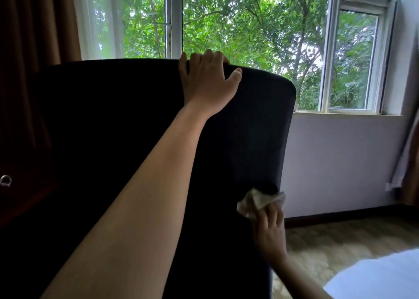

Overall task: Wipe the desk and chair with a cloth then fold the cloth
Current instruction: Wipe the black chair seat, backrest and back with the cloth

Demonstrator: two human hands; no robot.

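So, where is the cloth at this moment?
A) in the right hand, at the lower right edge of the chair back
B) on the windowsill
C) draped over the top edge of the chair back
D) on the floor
A: the right hand holds the crumpled cloth against the lower right edge of the dark chair back, while the left hand grips its top edge.

**Left hand high, right hand low**

The bare left arm reaches forward and up. The left hand (207, 83) grips the top edge of the chair back (113, 117), fingers curled over it. Lower down, the right hand (269, 228), back to the camera, holds a crumpled cloth (254, 202).
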